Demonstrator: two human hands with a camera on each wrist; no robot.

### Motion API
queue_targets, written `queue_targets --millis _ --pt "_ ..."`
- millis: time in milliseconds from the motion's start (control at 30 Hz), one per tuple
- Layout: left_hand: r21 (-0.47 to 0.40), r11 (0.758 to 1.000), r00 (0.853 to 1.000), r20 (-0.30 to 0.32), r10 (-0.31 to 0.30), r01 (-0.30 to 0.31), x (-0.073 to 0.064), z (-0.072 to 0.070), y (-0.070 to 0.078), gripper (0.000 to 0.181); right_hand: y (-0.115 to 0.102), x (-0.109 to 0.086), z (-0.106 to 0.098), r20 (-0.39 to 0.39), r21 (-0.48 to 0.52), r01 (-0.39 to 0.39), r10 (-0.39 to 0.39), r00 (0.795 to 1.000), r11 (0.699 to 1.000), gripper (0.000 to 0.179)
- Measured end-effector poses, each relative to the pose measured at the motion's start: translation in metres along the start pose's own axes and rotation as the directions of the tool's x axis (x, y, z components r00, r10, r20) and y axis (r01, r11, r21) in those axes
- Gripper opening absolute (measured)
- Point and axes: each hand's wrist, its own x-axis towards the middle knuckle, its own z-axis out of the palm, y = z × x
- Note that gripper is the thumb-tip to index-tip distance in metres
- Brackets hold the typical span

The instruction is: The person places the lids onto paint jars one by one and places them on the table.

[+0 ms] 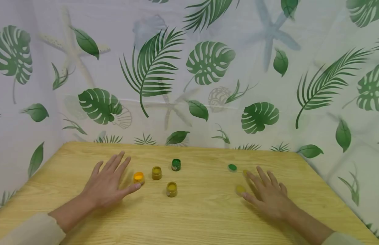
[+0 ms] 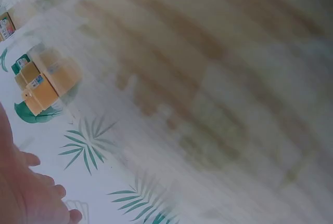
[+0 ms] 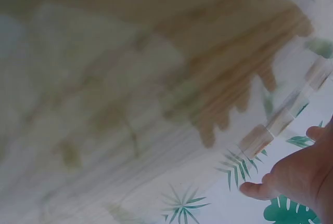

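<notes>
Several small open paint jars stand on the table: an orange-yellow jar [image 1: 138, 177], a mustard jar [image 1: 156, 173], another mustard jar [image 1: 171, 189] and a green jar [image 1: 176, 164]. My left hand [image 1: 105, 187] spreads its fingers left of the orange-yellow jar; the thumb tip lies at its lower front, and contact cannot be told. To the right, my right hand [image 1: 270, 197] reaches over the table with spread fingers. Beside its thumb lies a yellow lid [image 1: 240, 189], and a second yellow lid [image 1: 245, 173] is partly covered by its fingers. A green lid [image 1: 232, 167] lies farther back.
The wooden table [image 1: 204, 217] ends at the back against a white cloth [image 1: 220, 122] printed with green leaves. The same cloth hangs at both sides. Both wrist views are hazy; the left one shows the jars [image 2: 39, 89] at its left edge.
</notes>
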Motion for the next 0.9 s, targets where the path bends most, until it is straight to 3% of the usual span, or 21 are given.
queue_targets --millis 133,367,900 --pt "-0.014 1.0 0.999 -0.038 0.006 -0.007 0.002 0.001 0.002 0.094 0.0 0.001 0.001 -0.019 -0.01 0.007 -0.007 1.0 1.0 0.077" --pt "-0.078 0.995 0.996 -0.067 0.064 -0.069 0.004 0.003 0.008 0.087 0.001 0.005 0.0 -0.023 -0.007 -0.013 0.012 1.0 1.0 0.077" --pt "-0.128 0.986 0.994 -0.048 0.103 -0.108 0.01 0.008 0.037 0.089 -0.006 0.011 0.001 -0.078 0.025 -0.026 0.028 0.997 0.999 0.075"
